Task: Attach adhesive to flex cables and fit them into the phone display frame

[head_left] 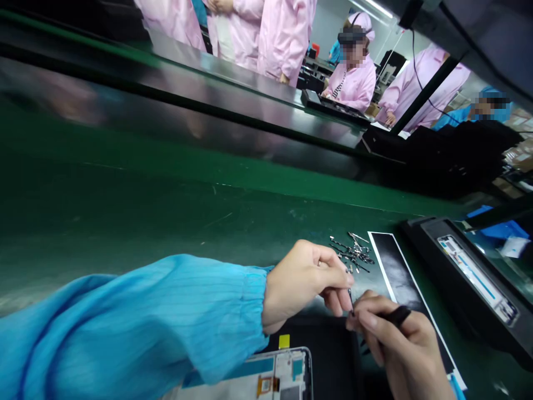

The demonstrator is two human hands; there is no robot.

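My left hand, in a blue sleeve, is closed in a pinch on one end of a small dark flex cable. Close by on the right, my right hand has its thumb and forefinger together at the cable's lower end. A slim black tool lies in that same hand; its kind is partly hidden by the fingers. Just beyond the hands, several similar small cables lie in a loose pile. Under my left forearm sits an open phone or tablet frame with a yellow tab, on a black tray.
A dark strip sheet with white edges lies on the green bench. Farther right, a black tray carries another device frame. Blue bins stand behind it. Several people in pink coats are across the bench.
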